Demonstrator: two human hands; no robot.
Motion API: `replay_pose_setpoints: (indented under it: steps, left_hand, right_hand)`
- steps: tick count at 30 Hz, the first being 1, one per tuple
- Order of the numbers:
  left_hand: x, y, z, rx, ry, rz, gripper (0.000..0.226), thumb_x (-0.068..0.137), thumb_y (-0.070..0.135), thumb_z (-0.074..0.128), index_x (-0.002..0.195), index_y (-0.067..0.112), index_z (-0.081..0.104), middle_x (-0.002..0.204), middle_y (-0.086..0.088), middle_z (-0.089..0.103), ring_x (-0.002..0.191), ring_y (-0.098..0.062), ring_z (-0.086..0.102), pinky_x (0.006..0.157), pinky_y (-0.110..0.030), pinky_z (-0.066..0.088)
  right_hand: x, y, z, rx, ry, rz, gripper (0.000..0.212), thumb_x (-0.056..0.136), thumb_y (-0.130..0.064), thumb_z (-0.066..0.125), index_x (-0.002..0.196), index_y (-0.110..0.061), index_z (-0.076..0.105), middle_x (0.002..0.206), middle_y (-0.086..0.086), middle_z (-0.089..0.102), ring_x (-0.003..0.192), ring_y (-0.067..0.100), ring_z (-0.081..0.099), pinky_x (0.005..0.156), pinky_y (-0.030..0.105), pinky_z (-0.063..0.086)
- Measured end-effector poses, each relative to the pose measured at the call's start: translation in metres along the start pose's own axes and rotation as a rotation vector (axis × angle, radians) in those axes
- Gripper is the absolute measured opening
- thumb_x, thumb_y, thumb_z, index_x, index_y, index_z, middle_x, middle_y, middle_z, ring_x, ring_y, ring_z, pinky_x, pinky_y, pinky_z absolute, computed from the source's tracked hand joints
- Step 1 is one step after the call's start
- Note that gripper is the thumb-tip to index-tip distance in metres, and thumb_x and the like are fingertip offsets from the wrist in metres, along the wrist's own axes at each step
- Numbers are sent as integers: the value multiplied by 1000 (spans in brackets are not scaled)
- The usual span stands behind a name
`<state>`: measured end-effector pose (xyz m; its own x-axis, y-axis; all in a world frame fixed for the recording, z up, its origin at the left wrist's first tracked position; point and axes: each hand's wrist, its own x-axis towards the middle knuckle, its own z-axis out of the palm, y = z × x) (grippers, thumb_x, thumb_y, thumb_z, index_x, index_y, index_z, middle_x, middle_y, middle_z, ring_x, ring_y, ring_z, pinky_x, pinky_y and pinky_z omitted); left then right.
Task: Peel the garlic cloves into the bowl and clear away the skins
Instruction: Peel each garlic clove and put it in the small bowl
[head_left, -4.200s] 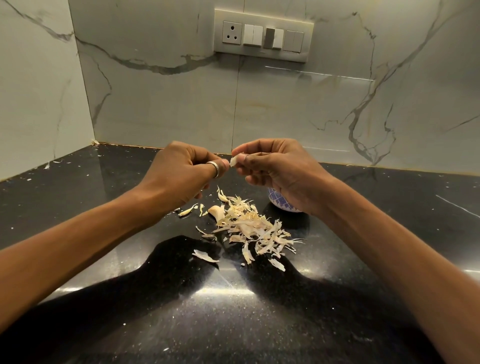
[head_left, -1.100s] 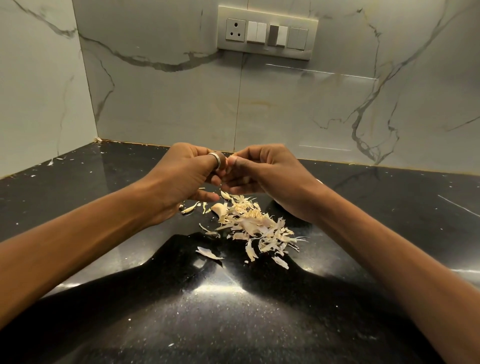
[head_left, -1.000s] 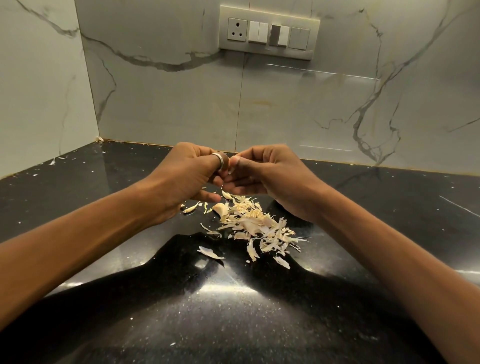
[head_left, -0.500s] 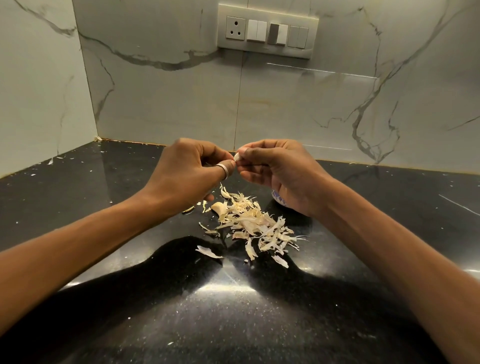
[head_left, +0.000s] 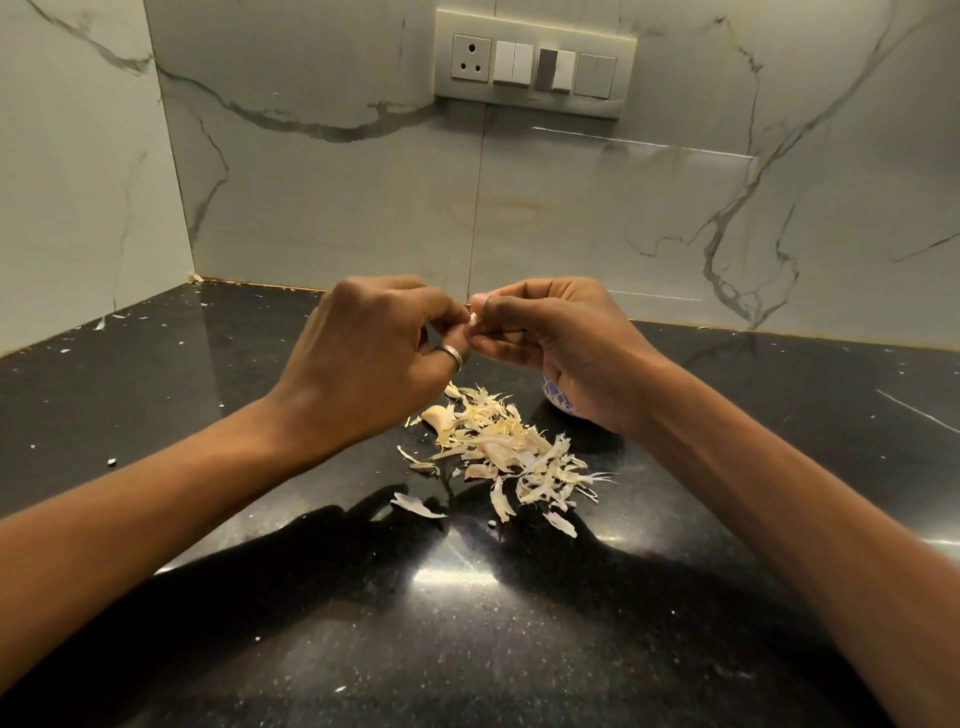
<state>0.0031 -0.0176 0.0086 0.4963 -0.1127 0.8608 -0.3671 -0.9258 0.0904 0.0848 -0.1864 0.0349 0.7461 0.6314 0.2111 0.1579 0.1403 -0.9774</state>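
The left hand (head_left: 363, 358), a ring (head_left: 451, 356) on one finger, is raised above the black countertop (head_left: 156, 415) with its fingers curled tight. Their tips meet the small pale garlic clove (head_left: 474, 319) at the hand's three o'clock, and the thumb is hidden behind the knuckles. Only a sliver of that clove shows between the two hands, so I cannot tell whether any skin is left on it. At six o'clock from it, a heap of papery skins (head_left: 509, 447) lies on the countertop. A second clove (head_left: 436, 415) touches the heap's ten o'clock edge, and loose flakes are strewn toward six. The right hand (head_left: 550, 338) pinches the garlic clove between thumb and forefinger, its other fingers folded under. Behind its heel, at two o'clock from the heap, a blue-patterned bowl (head_left: 558, 400) peeks out; most of it is covered and its contents cannot be seen.
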Motion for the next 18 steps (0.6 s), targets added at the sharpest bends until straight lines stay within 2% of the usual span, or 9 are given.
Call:
replay_pose_setpoints:
  steps: [4, 6, 11, 18]
  left_hand:
    - [1, -1, 0, -9, -2, 2, 11, 88, 18, 75, 90, 8, 79, 76, -2, 73, 58, -9, 61, 59, -14, 48]
    - [0, -1, 1, -11, -5, 11, 13, 89, 18, 73, 90, 7, 79, 75, -3, 73, 58, -10, 61, 58, -17, 50]
    - [0, -2, 2, 7, 11, 29, 21, 90, 24, 64, 88, 8, 78, 73, -2, 71, 56, -14, 61, 54, -34, 56]
    - [0, -4, 2, 35, 19, 35, 18, 91, 21, 65, 87, 7, 76, 71, -2, 68, 55, -15, 58, 53, -34, 53]
  right_hand:
    - [-2, 0, 3, 84, -16, 20, 12, 91, -1, 68, 98, 8, 67, 87, 15, 75, 77, 16, 73, 71, 20, 61]
    - [-2, -1, 3, 105, -13, 33, 11, 90, -1, 69, 97, 8, 67, 85, 14, 75, 75, 15, 73, 68, 19, 60]
    - [-2, 0, 4, 151, 3, 60, 9, 90, -2, 70, 93, 6, 68, 81, 11, 74, 71, 13, 73, 64, 18, 58]
    - [-3, 5, 10, 196, -13, 98, 9, 93, -3, 67, 91, 5, 69, 82, 11, 72, 71, 13, 69, 68, 17, 60]
